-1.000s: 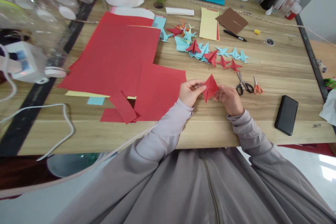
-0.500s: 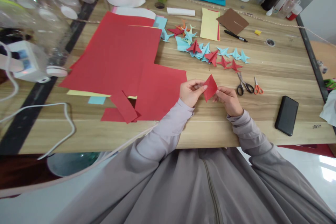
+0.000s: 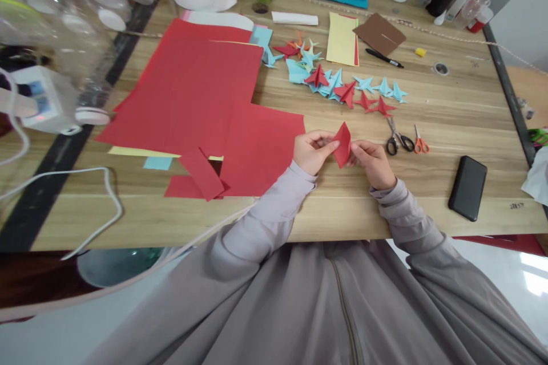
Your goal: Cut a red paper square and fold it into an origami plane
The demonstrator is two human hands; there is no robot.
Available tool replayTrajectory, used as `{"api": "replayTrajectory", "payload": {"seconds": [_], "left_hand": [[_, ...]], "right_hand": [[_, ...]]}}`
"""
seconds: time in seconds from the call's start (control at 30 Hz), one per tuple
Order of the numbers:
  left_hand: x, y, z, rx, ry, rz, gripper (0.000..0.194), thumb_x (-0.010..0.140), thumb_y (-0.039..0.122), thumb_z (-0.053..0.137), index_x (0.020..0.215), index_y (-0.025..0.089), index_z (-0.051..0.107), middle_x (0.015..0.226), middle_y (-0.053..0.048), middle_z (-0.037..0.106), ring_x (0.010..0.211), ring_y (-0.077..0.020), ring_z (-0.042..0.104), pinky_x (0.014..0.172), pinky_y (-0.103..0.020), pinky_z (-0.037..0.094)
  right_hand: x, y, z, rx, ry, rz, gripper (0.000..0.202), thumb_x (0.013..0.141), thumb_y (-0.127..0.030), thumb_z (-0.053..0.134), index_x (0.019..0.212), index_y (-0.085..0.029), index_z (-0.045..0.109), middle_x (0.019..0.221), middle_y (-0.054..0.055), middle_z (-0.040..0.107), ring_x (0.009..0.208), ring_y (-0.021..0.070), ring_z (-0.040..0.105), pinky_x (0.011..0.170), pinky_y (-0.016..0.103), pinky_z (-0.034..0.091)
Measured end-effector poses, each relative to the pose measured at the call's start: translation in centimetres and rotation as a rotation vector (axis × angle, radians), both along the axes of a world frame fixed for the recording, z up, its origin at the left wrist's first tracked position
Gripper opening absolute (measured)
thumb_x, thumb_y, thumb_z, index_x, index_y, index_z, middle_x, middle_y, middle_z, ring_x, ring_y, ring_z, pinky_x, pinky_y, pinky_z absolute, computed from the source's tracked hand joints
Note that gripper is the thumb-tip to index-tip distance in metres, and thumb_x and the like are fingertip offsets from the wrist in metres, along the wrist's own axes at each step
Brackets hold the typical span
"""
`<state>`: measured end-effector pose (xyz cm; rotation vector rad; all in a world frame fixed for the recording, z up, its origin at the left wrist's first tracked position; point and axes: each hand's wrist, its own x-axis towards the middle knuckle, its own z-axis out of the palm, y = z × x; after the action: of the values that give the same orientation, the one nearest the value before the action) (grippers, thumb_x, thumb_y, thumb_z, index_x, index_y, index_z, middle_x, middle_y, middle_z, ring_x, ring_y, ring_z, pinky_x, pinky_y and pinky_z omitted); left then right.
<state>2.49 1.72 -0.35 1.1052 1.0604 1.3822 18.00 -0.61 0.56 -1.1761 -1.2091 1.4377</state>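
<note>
Between my hands, above the table's front part, is a small folded piece of red paper (image 3: 342,145), diamond-like with its right side bent over. My left hand (image 3: 314,150) pinches its left edge, thumb on top. On the opposite edge, my right hand (image 3: 373,162) grips it between thumb and fingers. Large red paper sheets (image 3: 205,85) lie left of my hands, with red strips (image 3: 203,174) at their lower edge. Beyond my hands sits a cluster of red and light-blue folded paper figures (image 3: 334,84).
Black-handled scissors (image 3: 399,140) and small orange scissors (image 3: 420,141) lie right of my hands, with a black phone-like slab (image 3: 468,188) farther right. Yellow paper (image 3: 341,39), brown paper (image 3: 380,34) and a pen (image 3: 384,58) are farther back. A white cable (image 3: 109,182) crosses the left side.
The red paper's right side has been bent inward, so it looks narrower now. My right hand has shifted very slightly to the left; my left hand has stayed nearly still.
</note>
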Motion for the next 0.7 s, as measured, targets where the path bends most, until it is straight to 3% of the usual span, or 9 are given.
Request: {"api": "replayTrajectory", "payload": {"seconds": [0.3,0.47,0.57,0.7], "left_hand": [[0.19,-0.30,0.05,-0.007,0.035,-0.047,0.026,0.052,0.035,0.083,0.065,0.016,0.070,0.059,-0.001,0.068,0.053,-0.0117,0.059,0.056,-0.027,0.051],[0.34,-0.24,0.02,-0.065,-0.005,-0.031,0.030,0.051,0.037,0.083,0.065,0.014,0.069,0.056,-0.001,0.065,0.051,-0.0118,0.058,0.051,-0.026,0.050],[0.49,-0.36,0.13,-0.117,-0.036,-0.030,0.032,0.052,0.038,0.082,0.067,0.013,0.068,0.055,-0.001,0.064,0.046,-0.0111,0.057,0.045,-0.025,0.048],[0.65,-0.61,0.12,-0.148,0.001,0.007,0.028,0.057,0.035,0.079,0.068,0.013,0.067,0.053,-0.001,0.063,0.044,-0.0103,0.056,0.039,-0.021,0.044]], "right_hand": [[-0.33,-0.08,0.34,0.018,-0.049,-0.041,0.038,0.065,-0.054,0.074,0.067,-0.018,0.063,0.054,-0.001,0.063,0.049,0.0106,0.055,0.052,0.026,0.045],[-0.16,-0.02,-0.33,-0.003,0.025,-0.051,0.040,0.074,-0.057,0.064,0.066,-0.018,0.063,0.053,-0.002,0.058,0.048,0.0101,0.052,0.050,0.025,0.044],[-0.15,-0.04,-0.50,-0.020,0.094,-0.056,0.038,0.076,-0.057,0.062,0.073,-0.019,0.065,0.055,-0.002,0.057,0.049,0.0104,0.051,0.049,0.024,0.043],[-0.47,-0.24,0.06,-0.016,0.065,-0.053,0.039,0.073,-0.055,0.066,0.092,-0.021,0.066,0.074,0.001,0.066,0.062,0.0125,0.057,0.057,0.026,0.048]]}}
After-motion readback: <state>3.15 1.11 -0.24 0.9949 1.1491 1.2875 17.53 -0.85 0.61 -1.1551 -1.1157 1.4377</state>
